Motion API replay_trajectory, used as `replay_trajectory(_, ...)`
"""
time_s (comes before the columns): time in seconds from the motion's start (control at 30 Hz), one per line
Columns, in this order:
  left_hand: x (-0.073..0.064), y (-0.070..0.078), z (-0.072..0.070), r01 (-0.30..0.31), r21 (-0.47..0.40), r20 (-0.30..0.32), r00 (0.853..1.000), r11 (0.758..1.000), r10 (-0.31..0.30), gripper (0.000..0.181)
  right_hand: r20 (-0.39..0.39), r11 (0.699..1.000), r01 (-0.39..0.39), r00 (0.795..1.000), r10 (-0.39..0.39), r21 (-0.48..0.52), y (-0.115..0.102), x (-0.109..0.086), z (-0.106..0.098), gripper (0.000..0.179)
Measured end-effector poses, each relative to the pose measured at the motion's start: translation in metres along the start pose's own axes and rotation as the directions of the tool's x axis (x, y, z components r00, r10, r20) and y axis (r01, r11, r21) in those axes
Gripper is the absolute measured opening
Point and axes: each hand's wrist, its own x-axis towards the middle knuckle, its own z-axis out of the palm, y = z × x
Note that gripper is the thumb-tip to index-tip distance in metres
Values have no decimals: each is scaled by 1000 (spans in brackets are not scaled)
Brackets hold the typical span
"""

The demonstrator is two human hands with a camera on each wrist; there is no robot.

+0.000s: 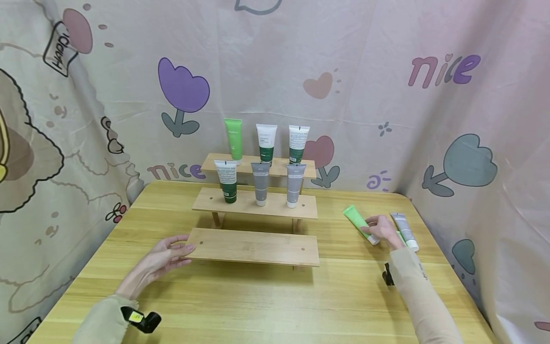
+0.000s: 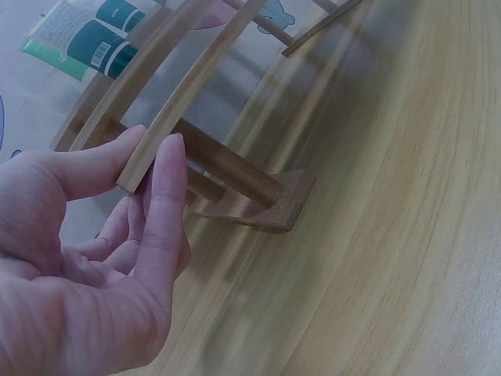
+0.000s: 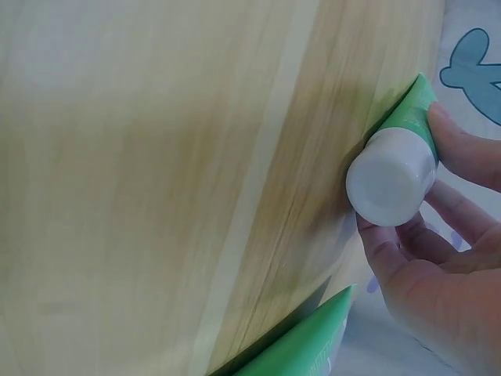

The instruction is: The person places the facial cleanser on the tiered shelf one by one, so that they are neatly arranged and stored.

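Right of the rack (image 1: pixel 253 246), a green tube (image 1: pixel 356 219) is pinched by the right hand (image 1: pixel 383 230) (nearer one), long axis slanted, cap (image 3: pixel 383 177) away from the rack, whose left end is held by the left hand (image 1: pixel 161 257).

Printed cloth (image 1: pixel 365 38) behind wooden table (image 1: pixel 258 306)

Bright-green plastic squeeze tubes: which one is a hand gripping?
The white-capped tube in the right hand; another lies on the wooden table, the third stands on the rack's top shelf.

Backdrop cloth (image 1: pixel 266 62) — "nice" (image 1: pixel 444 70) printed twice; tilted sign (image 1: pixel 60 48) — "Happy".
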Motion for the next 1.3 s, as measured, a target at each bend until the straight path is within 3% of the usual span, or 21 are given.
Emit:
replay_trajectory(0.73, 0, 1, 0, 4, 9, -1, 1000, 1000, -4, 85, -43, 998, 23, 999, -21, 63, -2, -6, 3, 51)
replay_trajectory(1.3, 1, 0, -1, 14, 15, -9, 1000, 1000, -14, 85, -34, 969, 85, 996, -80, 233, -20, -18, 3, 53)
